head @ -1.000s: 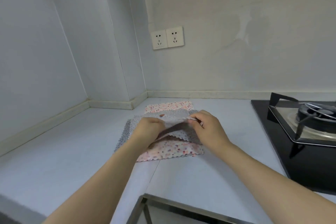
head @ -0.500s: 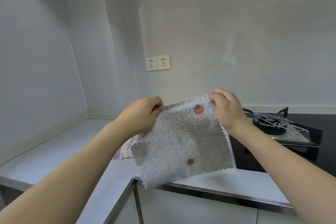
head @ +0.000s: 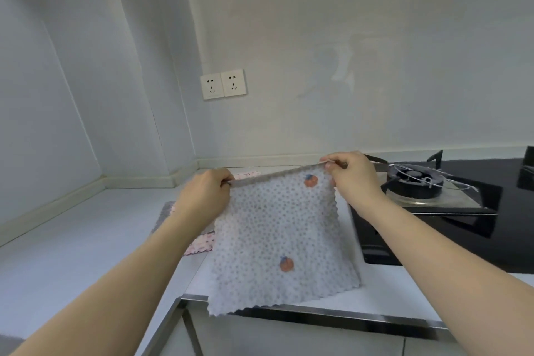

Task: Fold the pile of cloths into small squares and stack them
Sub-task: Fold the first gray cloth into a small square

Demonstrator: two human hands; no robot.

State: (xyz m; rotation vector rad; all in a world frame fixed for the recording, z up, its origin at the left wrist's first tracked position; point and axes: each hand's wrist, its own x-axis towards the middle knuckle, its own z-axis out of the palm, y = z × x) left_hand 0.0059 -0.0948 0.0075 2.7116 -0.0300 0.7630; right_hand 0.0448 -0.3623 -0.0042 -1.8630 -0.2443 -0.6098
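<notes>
Far left, bare grey countertop (head: 72,228) running into the wall corner. Pile of cloths (head: 202,241) lies flat on it, mostly hidden behind my left forearm; a grey edge and a pink floral edge show, plus a pink strip further back near the wall. My left hand (head: 202,196) is raised above the pile, fingers curled, pinching the top left corner of the grey dotted cloth (head: 277,243). That cloth hangs open in the air between both hands, top edge pulled taut, two orange pumpkin prints on it, scalloped bottom edge dangling in front of the metal counter edge (head: 332,316). My right hand (head: 351,175) pinches the top right corner, thumb and curled fingers tight on the hem. Double wall socket (head: 223,84) above, behind. Right side: black gas hob (head: 433,211) with a burner, well apart from the pile.
</notes>
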